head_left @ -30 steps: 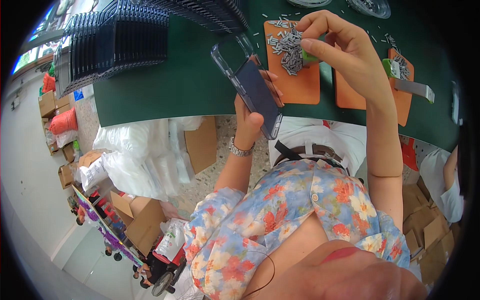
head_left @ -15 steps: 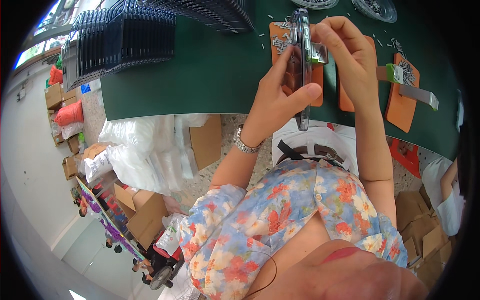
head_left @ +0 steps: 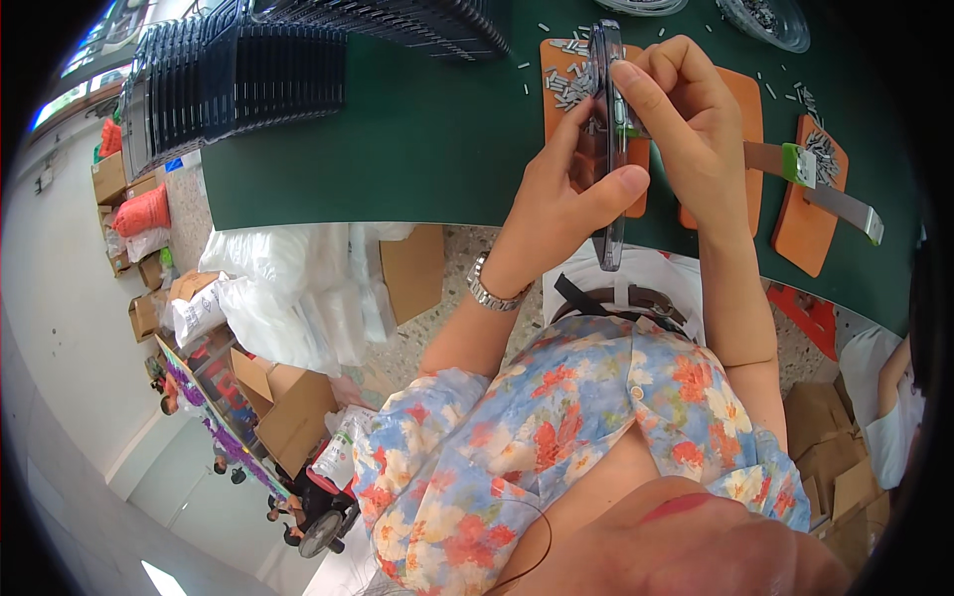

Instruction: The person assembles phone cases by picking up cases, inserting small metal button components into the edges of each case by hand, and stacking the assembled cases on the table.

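Note:
My left hand (head_left: pixel 561 199) holds a dark, see-through plastic frame-like piece (head_left: pixel 610 223) upright and edge-on, its thumb on the near side and its fingers on the left face. My right hand (head_left: pixel 691 124) is closed in a pinch at the frame's upper right, the thumb against its edge. Whatever the curled fingertips hold is hidden; a bit of green and shiny metal shows beneath them. Behind the frame lies an orange board (head_left: pixel 636 189) with small metal pins (head_left: pixel 568 89) heaped on it.
Stacked dark plastic frames (head_left: pixel 234 84) stand at the left on the green table (head_left: pixel 417 149). At right are another orange board (head_left: pixel 800 238) with pins and a bent metal strip (head_left: pixel 845 209) with green wrapping. Clear tubs (head_left: pixel 765 22) sit at the far edge. Plastic bags (head_left: pixel 288 288) are below left.
My right thumb has moved onto the frame's edge, and my hand now covers most of the metal piece seen there before. The left hand keeps its hold.

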### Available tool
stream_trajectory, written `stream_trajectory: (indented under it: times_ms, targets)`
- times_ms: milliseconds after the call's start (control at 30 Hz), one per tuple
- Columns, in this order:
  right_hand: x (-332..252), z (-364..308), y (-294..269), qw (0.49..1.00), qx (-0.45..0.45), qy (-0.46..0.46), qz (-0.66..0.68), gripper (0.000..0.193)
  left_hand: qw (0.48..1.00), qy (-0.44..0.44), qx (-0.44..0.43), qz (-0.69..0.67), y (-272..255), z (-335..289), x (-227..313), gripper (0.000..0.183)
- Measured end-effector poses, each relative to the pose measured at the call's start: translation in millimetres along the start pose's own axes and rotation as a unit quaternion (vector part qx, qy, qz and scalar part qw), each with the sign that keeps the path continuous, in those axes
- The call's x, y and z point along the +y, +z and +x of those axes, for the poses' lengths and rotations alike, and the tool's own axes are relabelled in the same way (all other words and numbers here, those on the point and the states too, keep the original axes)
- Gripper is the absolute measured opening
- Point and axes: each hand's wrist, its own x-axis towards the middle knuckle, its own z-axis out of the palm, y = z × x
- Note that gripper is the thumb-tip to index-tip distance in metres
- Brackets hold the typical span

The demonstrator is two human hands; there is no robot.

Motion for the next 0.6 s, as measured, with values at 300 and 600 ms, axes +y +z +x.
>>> stream_trajectory:
  times_ms: [300,600]
  targets:
    - [3,-13,0,0.997,0.009,-0.071,-0.021,0.033,1.000,0.007,-0.018,0.011,5,-8,-6,0.083]
    - [-26,-55,9,0.994,0.038,-0.080,-0.062,0.035,0.998,0.041,-0.029,0.025,26,-56,2,0.062]
